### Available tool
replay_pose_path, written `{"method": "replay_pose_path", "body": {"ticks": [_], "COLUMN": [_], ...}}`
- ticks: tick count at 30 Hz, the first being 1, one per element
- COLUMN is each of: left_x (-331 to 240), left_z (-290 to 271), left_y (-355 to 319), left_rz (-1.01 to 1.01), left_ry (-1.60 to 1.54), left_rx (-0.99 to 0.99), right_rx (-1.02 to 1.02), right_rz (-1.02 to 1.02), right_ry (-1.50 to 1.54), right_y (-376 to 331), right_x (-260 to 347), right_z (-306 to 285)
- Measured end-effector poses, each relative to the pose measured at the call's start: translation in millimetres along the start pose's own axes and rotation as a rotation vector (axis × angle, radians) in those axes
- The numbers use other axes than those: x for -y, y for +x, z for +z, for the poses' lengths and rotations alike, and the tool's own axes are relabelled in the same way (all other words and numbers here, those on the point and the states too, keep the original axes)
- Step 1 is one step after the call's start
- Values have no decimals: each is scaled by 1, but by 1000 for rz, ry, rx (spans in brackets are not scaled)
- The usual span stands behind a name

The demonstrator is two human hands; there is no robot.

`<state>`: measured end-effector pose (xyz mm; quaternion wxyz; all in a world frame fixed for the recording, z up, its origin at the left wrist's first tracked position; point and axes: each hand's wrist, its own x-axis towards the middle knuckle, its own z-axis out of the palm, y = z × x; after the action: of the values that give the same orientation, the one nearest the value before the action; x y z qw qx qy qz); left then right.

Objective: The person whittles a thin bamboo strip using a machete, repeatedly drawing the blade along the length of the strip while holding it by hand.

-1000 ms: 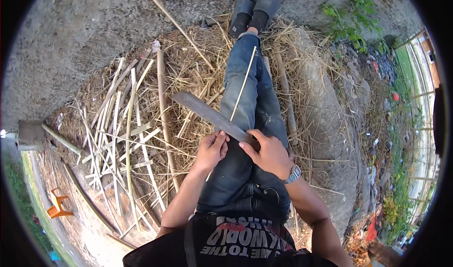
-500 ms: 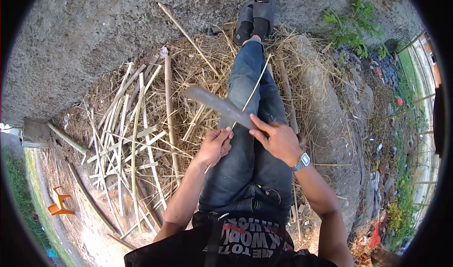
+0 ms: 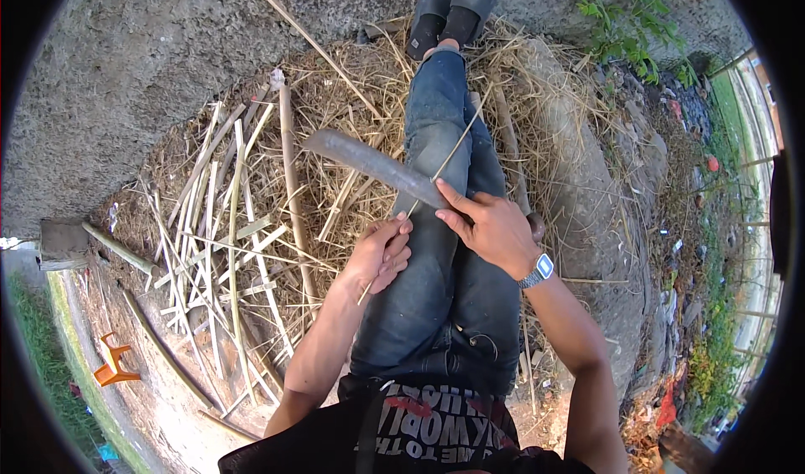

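A long, broad-bladed knife (image 3: 369, 162) is in my right hand (image 3: 496, 231), its dark blade slanting up and left above my legs. The fingers are closed round it; the end of its handle shows beyond the hand. A thin bamboo strip (image 3: 461, 141) runs diagonally from my left hand (image 3: 377, 254), passes at the blade and reaches over my knees. My left thumb and finger pinch this strip close to the blade, and its lower end sticks out below the hand. Whether the edge bites into the strip cannot be seen.
Split bamboo strips (image 3: 220, 222) lie piled left of my legs, beside a thicker pole (image 3: 293, 172). Shavings cover the ground. A rough wall (image 3: 168, 72) stands ahead, with a leafy plant (image 3: 641, 30) at right. An orange chair (image 3: 114, 361) is far left.
The knife blade has shifted slightly left and away from me. Both hands keep their hold on knife and strip. The whole view has shifted a little.
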<state>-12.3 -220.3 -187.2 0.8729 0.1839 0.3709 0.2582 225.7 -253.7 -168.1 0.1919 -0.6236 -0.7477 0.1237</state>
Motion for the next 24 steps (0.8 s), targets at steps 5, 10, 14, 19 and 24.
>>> {"method": "replay_pose_path", "body": {"ticks": [5,10,14,19,24], "left_x": [15,25,23,29,30], "left_z": [-7,-24,-30,-41,-44], "left_y": [-7,-16,-18,-18,-14], "left_rz": [14,-11,-65,-89,-113], "left_ry": [52,-89,-247,-320,-412], "left_rx": [-11,45,96,135,209], "right_rx": [84,-135,16,-96,102], "right_rz": [-35,137,-81,7,-90], "right_ry": [-3,181,100,84,144], "right_y": [-17,-7,-27,-12,-22], "right_x": [-5,-28,0,-19,7], "right_z": [8,16,21,29,6]}}
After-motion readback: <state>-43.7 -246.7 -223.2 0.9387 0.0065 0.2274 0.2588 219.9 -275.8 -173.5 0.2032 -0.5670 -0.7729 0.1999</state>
